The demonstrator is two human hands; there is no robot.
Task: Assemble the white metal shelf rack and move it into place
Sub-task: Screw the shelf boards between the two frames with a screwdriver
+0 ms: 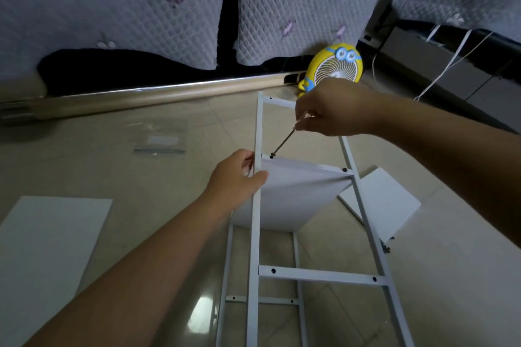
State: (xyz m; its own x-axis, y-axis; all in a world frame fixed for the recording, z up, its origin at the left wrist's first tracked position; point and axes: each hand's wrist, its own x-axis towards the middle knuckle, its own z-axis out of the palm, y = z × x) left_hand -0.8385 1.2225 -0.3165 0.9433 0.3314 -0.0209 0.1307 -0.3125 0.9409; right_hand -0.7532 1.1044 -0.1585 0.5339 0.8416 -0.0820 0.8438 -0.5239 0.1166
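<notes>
White frame (pixel 258 127), screwdriver (pixel 284 141) at screw (pixel 272 155)

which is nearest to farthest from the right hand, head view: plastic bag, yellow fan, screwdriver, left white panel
1. screwdriver, in the right hand
2. yellow fan, just behind
3. plastic bag, floor left
4. left white panel, lower left

Domestic room: quilted floral covers (pixel 112 8) span the top of the frame, glossy beige floor tiles (pixel 135 186) fill the middle, a yellow cartoon desk fan (pixel 335 70) stands upper centre-right
</notes>
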